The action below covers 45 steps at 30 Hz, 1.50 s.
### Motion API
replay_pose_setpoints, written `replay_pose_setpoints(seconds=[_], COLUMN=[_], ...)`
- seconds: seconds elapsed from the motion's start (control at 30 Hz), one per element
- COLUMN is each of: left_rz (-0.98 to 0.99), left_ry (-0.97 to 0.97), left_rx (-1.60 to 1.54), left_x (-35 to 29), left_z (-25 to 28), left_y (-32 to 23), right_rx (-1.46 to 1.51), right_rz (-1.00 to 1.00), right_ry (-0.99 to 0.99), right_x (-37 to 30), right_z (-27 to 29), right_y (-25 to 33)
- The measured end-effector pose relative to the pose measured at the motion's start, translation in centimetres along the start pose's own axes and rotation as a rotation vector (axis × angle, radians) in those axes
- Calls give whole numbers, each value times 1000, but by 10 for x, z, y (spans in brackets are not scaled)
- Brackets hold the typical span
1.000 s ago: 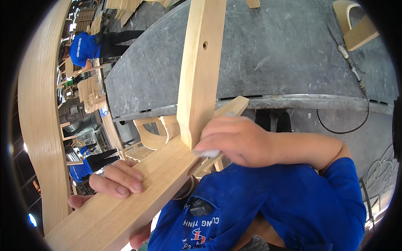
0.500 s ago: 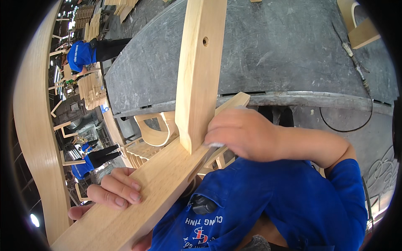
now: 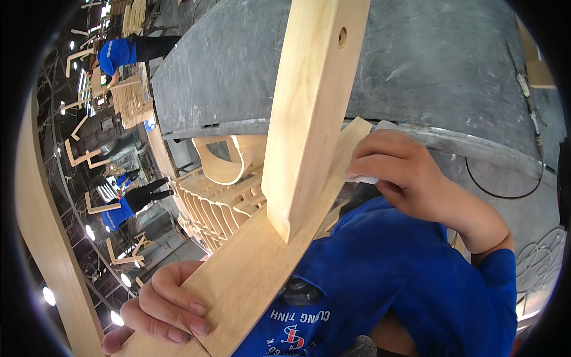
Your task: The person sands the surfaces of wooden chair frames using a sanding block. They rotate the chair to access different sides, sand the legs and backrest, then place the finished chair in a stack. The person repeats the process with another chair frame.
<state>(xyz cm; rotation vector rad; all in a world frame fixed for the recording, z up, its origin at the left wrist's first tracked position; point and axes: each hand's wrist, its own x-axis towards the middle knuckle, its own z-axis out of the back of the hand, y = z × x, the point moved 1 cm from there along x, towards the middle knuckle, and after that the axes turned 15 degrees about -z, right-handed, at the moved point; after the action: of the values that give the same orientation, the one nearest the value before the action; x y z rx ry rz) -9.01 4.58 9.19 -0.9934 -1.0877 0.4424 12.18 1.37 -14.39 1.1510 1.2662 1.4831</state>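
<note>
Left hand (image 3: 163, 303): gripping pale flat wooden board (image 3: 238, 268) | board: long axis runs forward-right from left hand | right hand (image 3: 407, 169): pinching soft white pad (image 3: 364, 179), nearer board's far end | pale squared wooden post (image 3: 312, 107): between hands

blue shirt (image 3: 369, 262) | short right sleeve (image 3: 498, 291) | white chest lettering (image 3: 300, 316) | red-and-white emblem (image 3: 293, 337)

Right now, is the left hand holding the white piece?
No: the right hand holds the white piece, while the left hand grips the flat wooden board.
</note>
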Motion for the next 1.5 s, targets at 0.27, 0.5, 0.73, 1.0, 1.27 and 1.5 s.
replay_pose_setpoints(seconds=[0.27,0.5,0.73,1.0,1.27,1.5], left_rz=[-180,-465,-456,-512,-549,-536], left_ry=[48,-68,-84,-184,-255,-256], left_rx=[-41,166,108,161,142,154], left_x=[9,-8,-5,-2,0,2], left_z=[-9,-14,-3,-6,-4,1], left_y=[23,31,31,36,41,40], right_rx=[247,509,524,461,245,282], right_rz=[59,91,9,-33,-78,166], right_ry=[378,638,723,677,561,184], right_x=[8,29,40,46,46,51], right_z=[0,-7,-8,-4,5,-3], right_y=[27,25,12,-7,-6,3])
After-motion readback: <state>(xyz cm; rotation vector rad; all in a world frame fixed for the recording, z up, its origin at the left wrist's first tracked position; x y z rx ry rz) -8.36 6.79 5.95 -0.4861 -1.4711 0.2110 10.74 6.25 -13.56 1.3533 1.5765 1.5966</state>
